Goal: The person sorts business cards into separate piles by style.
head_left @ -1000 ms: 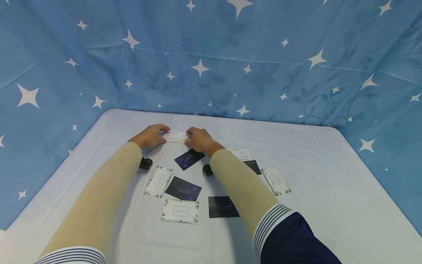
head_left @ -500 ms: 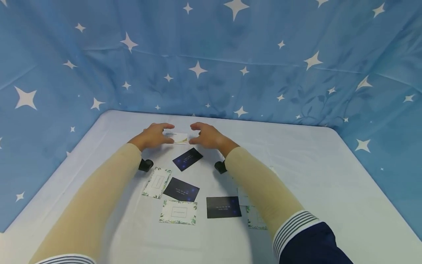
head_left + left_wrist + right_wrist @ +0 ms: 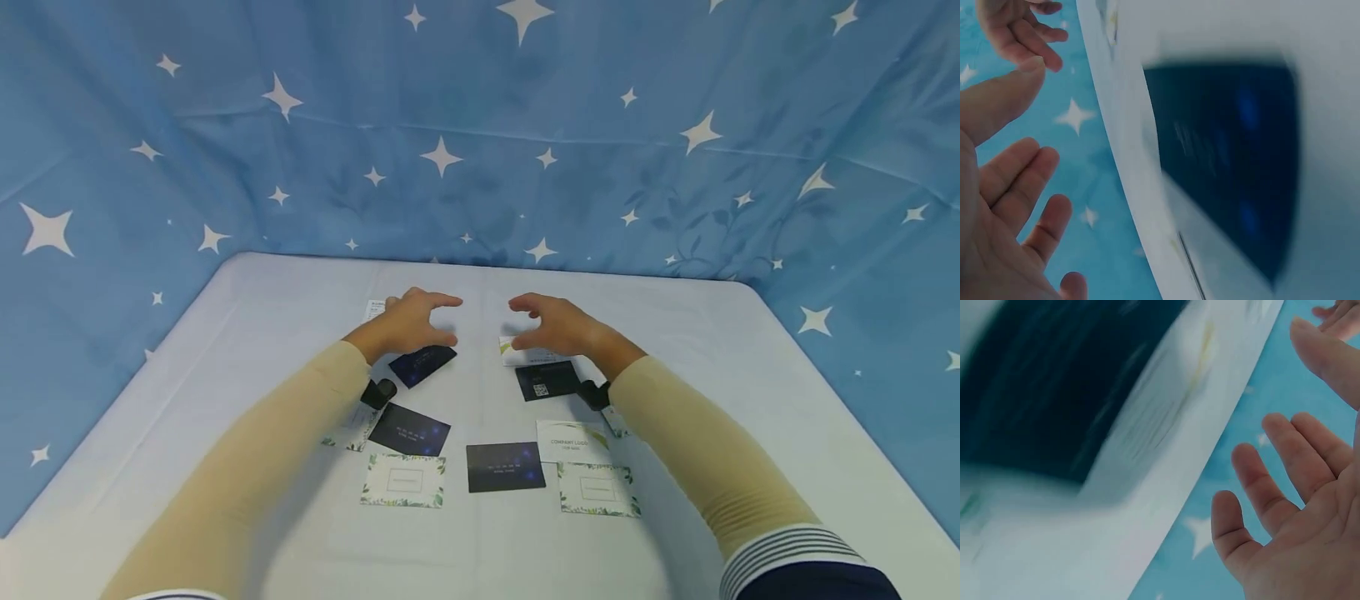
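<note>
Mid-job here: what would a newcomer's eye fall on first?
Probably the blue star-patterned cloth filling the head view's upper part, behind the white table. Next, the left hand and right hand, facing each other across a gap over the table's far half. Then the business cards spread on the table, such as the black QR-code card just below the right hand in that view.

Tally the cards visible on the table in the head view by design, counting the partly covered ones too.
Dark cards: 4
White leaf-bordered cards: 4
White cards showing no leaf border: 3
Total visible: 11
</note>
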Demonstrator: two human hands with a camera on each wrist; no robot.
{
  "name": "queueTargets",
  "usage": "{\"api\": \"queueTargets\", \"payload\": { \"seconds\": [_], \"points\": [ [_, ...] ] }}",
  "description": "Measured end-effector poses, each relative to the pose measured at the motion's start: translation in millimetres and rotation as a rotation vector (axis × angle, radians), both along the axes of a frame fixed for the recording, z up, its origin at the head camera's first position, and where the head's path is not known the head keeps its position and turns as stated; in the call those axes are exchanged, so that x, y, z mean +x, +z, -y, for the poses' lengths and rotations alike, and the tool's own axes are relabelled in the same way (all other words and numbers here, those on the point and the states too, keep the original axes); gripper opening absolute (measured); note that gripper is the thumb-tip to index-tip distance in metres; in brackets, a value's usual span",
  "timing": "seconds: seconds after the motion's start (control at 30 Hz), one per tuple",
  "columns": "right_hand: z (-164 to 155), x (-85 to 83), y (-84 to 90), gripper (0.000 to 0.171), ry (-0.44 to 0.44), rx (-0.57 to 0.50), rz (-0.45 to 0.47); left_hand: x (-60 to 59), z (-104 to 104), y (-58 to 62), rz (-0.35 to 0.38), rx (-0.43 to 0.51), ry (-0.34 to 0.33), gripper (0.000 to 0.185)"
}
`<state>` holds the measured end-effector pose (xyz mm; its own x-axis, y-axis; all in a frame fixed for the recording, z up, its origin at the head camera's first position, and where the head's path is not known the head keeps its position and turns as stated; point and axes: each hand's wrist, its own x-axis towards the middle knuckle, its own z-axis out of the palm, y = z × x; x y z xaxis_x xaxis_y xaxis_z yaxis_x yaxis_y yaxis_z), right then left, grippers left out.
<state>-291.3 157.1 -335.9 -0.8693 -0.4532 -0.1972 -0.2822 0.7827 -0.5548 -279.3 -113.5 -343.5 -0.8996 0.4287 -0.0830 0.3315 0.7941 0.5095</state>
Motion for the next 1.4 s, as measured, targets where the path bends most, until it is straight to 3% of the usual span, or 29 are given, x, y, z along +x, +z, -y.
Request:
{"api": "queueTargets", "payload": {
  "seconds": [0.23,0.5,0.8,1.07,1.4],
  "points": [
    [-44.0,11.7,-9.2,0.062,-0.049,0.082,-0.058,4.5,-43.3,-4.7,0.015,-0.013,-0.024,0.064],
    [-53.1,14.5,-24.9,0.054,-0.061,0.242,-0.148,7.9,-73.4,-23.4,0.081,-0.068,0.027,0.061],
    [-51.8,17.0,-26.2,0.061,-0.066,0.25,-0.103,7.1,-86.5,-27.9,0.031,-0.112,0.028,0.064],
    [-52.3,16.4,-27.7,0.059,-0.069,0.213,-0.071,6.3,-92.1,-27.0,-0.022,-0.168,0.008,0.054],
    [-48.5,18.1,-30.2,0.046,-0.079,0.238,-0.152,7.1,-88.1,-25.1,-0.074,-0.187,-0.026,0.051]
  ]
}}
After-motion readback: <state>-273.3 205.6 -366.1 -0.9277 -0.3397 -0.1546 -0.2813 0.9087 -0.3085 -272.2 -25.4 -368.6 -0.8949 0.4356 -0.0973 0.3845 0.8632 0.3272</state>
